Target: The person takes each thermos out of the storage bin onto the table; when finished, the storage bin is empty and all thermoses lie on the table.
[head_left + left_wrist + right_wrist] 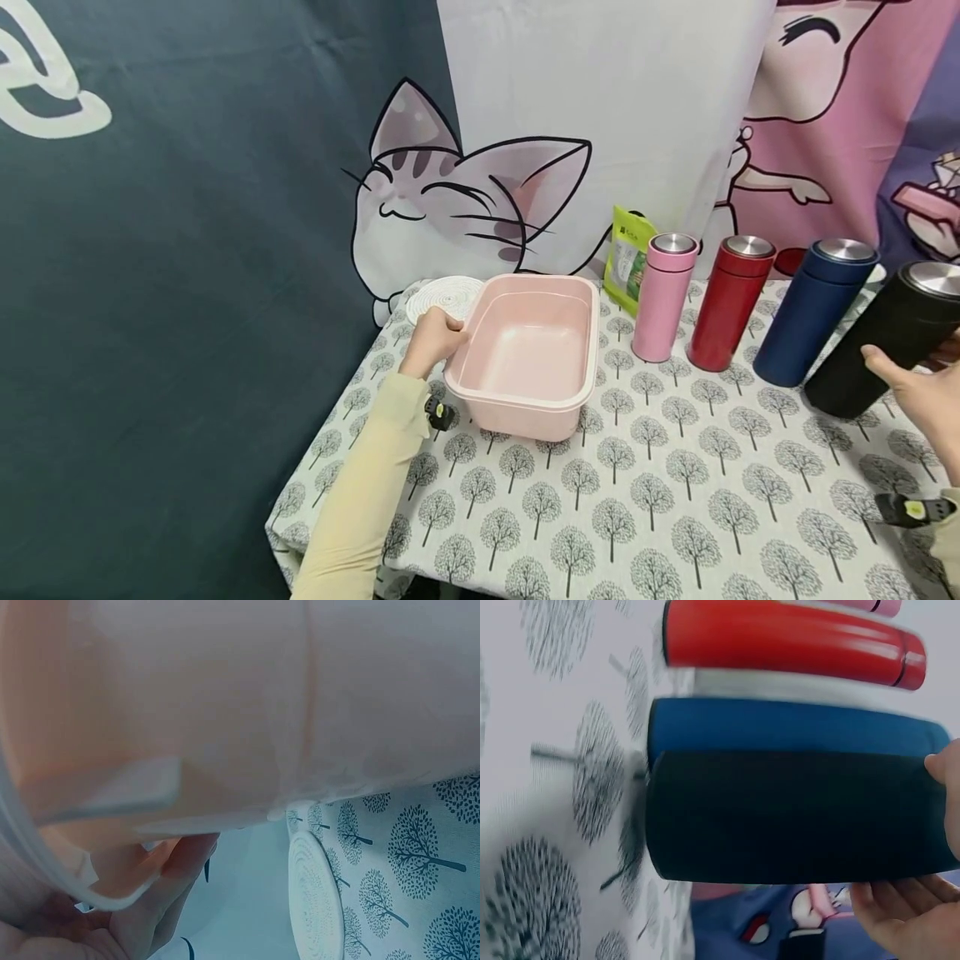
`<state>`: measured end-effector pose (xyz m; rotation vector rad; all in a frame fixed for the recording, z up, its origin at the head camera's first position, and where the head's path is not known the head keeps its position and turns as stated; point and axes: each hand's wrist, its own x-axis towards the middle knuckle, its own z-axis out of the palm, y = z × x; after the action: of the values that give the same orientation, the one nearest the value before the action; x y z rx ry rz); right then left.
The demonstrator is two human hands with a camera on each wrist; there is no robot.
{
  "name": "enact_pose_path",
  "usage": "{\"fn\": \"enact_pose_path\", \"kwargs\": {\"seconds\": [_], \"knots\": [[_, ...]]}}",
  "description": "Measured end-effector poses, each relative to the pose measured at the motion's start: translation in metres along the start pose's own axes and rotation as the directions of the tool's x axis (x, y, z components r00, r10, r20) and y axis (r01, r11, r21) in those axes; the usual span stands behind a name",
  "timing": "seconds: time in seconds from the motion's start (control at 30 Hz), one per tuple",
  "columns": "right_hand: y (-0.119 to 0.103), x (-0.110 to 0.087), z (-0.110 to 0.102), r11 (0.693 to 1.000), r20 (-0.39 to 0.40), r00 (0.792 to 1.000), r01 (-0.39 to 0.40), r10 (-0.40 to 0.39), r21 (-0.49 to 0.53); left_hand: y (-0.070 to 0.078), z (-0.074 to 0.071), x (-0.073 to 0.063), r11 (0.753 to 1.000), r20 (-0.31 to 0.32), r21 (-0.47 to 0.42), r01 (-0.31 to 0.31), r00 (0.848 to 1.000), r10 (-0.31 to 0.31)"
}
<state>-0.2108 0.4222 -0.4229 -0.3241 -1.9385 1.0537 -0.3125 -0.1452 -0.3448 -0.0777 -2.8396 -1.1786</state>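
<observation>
A pale pink plastic basin (528, 400) sits on the table, its inside bare. My left hand (433, 337) grips its left rim; in the left wrist view the fingers (176, 877) curl about the rim's edge. At the far right, my right hand (918, 396) holds a black thermos bottle (870, 354) by its upper part, thumb in front and fingers behind. To its left stand a blue thermos (813, 317), a red thermos (731, 304) and a pink thermos (664, 304) in a row. The right wrist view shows the black thermos (795, 817) close beside the blue one.
A white round woven mat (442, 296) lies behind the basin's left side. A green packet (626, 258) stands behind the pink thermos. The tree-print tablecloth (615, 500) covers the table, and a cat-print curtain (480, 200) hangs behind it.
</observation>
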Motion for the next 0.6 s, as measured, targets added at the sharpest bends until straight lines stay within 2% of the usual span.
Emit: {"fn": "enact_pose_path", "kwargs": {"seconds": [0.07,0.13,0.23,0.3,0.4,0.6], "knots": [[0.021,0.011,0.002,1.000,0.004,1.000,-0.014,0.014,-0.024,-0.001,0.000,0.000,1.000,-0.001,-0.001,0.000,1.000,0.000],[0.023,0.017,0.002,0.998,0.015,0.998,-0.056,0.056,-0.021,-0.001,0.001,0.000,1.000,-0.006,-0.002,-0.002,1.000,0.002],[0.034,0.024,0.001,0.997,0.009,0.997,-0.072,0.072,0.003,0.000,0.005,0.000,1.000,-0.002,-0.004,-0.009,1.000,0.009],[0.016,0.021,-0.003,0.995,0.010,0.996,-0.091,0.091,0.034,0.000,0.008,0.001,1.000,0.001,-0.004,-0.016,1.000,0.016],[0.012,0.026,-0.001,0.988,0.020,0.990,-0.144,0.143,0.049,0.000,0.009,0.001,1.000,0.003,-0.002,-0.021,1.000,0.021],[0.014,0.039,0.000,0.961,0.042,0.963,-0.261,0.266,-0.086,-0.006,0.007,0.006,0.998,0.010,-0.055,-0.020,1.000,0.021]]}}
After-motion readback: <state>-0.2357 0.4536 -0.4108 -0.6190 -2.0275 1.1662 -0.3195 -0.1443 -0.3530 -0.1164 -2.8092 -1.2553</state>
